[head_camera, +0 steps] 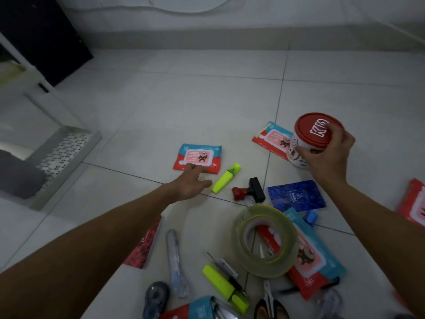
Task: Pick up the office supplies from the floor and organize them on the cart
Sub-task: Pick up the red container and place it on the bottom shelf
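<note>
Pale floor tiles (207, 100) with dark grout lines, meeting a light wall at the far side; a cart (66, 150) with a perforated metal shelf stands at the left edge, well apart from the scattered supplies.

Right hand (326, 155): raised above the floor, fingers curled over the rim of a round tin (310, 139) with a red lid, which it holds tilted.

Left hand (190, 185): stretched forward and low, fingers straight and relaxed, fingertips touching the near edge of a red-and-blue wipes packet (199, 156); it grips nothing.

Items on the floor:
- yellow highlighter (226, 178), just beside the left hand, lying slantwise;
- second wipes packet (271, 137), partly behind the tin;
- red-and-black stamp (249, 191), between the highlighter and a glittery blue card pack (296, 195);
- large roll of clear tape (264, 240), tilted on edge, resting on a third wipes packet (315, 256);
- small blue eraser (310, 218), beside that packet;
- second yellow highlighter (225, 287), near the bottom;
- clear utility knife (177, 263);
- grey correction-tape dispenser (156, 298);
- scissors (270, 302), handles cut off by the lower edge;
- red patterned pack (143, 246), partly under the left forearm.
</note>
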`<control>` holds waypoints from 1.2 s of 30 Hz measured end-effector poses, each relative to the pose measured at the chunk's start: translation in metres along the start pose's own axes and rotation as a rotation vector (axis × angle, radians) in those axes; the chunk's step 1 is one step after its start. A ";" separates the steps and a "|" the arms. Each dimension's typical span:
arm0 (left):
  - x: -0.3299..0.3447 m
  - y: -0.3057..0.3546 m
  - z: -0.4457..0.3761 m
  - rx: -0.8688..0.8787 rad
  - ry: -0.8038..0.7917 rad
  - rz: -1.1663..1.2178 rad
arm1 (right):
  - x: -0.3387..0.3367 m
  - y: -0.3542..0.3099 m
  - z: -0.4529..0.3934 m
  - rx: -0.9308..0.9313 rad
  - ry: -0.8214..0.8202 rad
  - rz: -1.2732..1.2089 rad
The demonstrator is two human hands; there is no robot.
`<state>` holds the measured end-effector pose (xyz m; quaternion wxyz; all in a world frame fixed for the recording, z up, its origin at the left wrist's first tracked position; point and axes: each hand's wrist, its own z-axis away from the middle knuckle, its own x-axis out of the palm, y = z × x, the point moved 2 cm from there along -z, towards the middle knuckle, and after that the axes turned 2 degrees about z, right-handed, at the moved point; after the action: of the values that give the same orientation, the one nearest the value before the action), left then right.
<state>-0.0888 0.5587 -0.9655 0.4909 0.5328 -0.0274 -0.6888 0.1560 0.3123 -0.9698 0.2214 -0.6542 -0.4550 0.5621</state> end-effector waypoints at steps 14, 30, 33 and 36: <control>-0.108 -0.122 0.026 -0.120 0.196 0.025 | 0.059 -0.087 0.008 -0.234 0.007 0.011; -0.200 -0.307 0.062 -0.488 0.426 -0.370 | 0.268 -0.291 0.160 -0.450 -0.402 -0.227; -0.189 -0.328 0.065 -0.489 0.466 -0.317 | 0.308 -0.325 0.175 -0.464 -0.451 -0.262; -0.172 -0.343 0.067 -0.402 0.575 -0.318 | 0.348 -0.354 0.186 -0.453 -0.501 -0.294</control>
<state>-0.3701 0.8245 -1.0074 0.4603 0.5949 0.3300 -0.5704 -0.1569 0.7377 -0.9224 0.0311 -0.4564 -0.6969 0.5523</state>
